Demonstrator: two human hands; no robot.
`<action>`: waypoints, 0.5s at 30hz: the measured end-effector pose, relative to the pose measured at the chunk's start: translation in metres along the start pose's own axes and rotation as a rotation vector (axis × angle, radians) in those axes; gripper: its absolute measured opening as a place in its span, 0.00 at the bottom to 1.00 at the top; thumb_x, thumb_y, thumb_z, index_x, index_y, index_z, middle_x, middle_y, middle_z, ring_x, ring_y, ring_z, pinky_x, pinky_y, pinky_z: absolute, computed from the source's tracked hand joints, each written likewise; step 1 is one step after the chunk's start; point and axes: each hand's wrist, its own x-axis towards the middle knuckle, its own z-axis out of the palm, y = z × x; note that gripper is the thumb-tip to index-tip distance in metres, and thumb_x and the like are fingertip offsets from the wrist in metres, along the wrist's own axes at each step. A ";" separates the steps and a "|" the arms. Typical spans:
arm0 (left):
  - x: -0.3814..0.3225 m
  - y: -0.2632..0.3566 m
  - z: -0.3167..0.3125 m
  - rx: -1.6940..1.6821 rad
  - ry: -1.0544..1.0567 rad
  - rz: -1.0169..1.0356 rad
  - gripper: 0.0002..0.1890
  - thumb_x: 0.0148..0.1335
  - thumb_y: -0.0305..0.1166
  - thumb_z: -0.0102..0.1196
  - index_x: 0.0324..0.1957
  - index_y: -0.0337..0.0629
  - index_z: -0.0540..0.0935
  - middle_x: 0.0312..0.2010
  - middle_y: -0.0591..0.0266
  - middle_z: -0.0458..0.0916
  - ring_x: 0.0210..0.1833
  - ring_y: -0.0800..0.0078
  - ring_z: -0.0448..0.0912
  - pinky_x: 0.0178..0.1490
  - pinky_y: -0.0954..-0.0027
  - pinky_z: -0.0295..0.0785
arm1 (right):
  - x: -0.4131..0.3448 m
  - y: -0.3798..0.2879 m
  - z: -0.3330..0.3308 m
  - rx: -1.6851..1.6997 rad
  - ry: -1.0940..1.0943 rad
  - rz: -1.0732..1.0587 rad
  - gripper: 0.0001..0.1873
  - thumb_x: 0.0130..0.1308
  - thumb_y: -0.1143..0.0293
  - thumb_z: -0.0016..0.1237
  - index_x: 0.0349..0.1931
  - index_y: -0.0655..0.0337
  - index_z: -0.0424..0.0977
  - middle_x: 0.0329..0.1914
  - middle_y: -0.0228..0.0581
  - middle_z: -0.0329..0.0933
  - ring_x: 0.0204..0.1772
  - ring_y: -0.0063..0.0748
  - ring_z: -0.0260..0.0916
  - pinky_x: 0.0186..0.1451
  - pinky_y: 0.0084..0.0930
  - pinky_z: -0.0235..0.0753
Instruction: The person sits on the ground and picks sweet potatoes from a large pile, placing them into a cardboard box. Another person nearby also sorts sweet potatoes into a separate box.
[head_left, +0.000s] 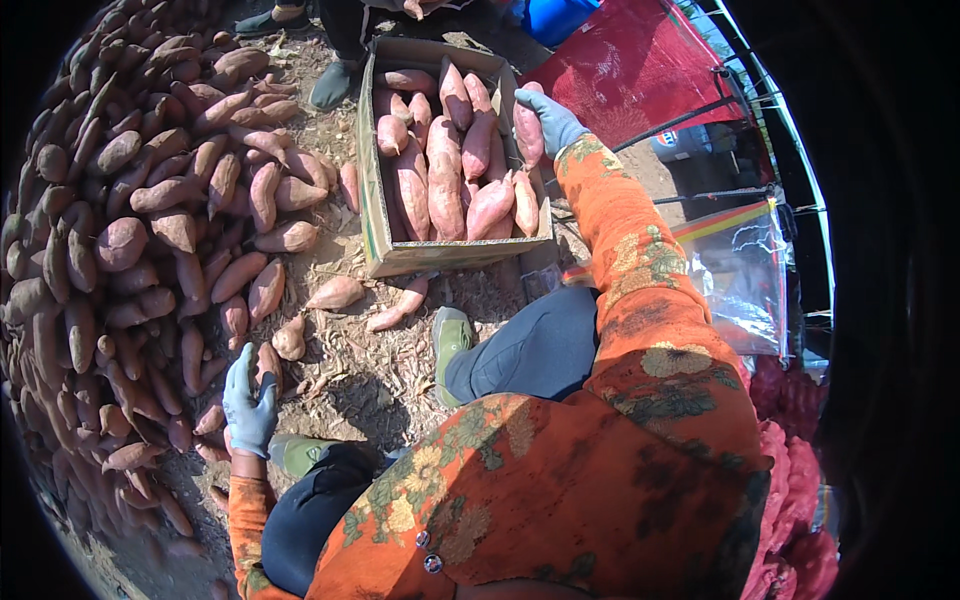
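My right hand (553, 120), in a grey work glove, grips a reddish sweet potato (529, 126) over the right rim of a cardboard box (450, 259). Inside the box lie several large sweet potatoes (444, 180), some of them upright or leaning. My left hand (250, 405), gloved the same way, is low at the left edge of a big heap of sweet potatoes (172, 225). Its fingers are apart, beside a small sweet potato (268, 369); whether they touch it I cannot tell.
Loose sweet potatoes (336, 292) lie on the ground between the box and my feet. Another person's shoe (334, 84) stands left of the box. At the right are red mesh material (637, 60), a clear plastic bag (739, 277) and filled red mesh sacks (799, 480).
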 end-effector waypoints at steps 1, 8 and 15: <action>-0.002 -0.004 0.004 -0.029 -0.007 -0.012 0.30 0.63 0.26 0.61 0.68 0.39 0.74 0.62 0.46 0.79 0.63 0.49 0.78 0.67 0.58 0.72 | -0.004 -0.003 -0.022 -0.061 0.012 -0.017 0.23 0.76 0.51 0.44 0.23 0.55 0.76 0.19 0.37 0.75 0.23 0.35 0.72 0.28 0.33 0.72; -0.008 -0.041 0.018 0.218 0.007 -0.136 0.34 0.60 0.32 0.63 0.69 0.39 0.72 0.62 0.44 0.76 0.65 0.46 0.74 0.70 0.55 0.69 | -0.021 0.044 0.019 -1.469 0.759 -0.354 0.39 0.57 0.56 0.64 0.63 0.75 0.71 0.55 0.63 0.78 0.57 0.56 0.79 0.63 0.43 0.77; -0.024 -0.068 0.012 0.268 0.009 -0.332 0.36 0.55 0.30 0.61 0.69 0.39 0.70 0.63 0.42 0.74 0.65 0.44 0.73 0.70 0.55 0.69 | -0.075 0.156 0.265 -1.319 -0.369 -1.009 0.30 0.60 0.62 0.62 0.62 0.62 0.74 0.63 0.54 0.74 0.66 0.55 0.72 0.71 0.43 0.71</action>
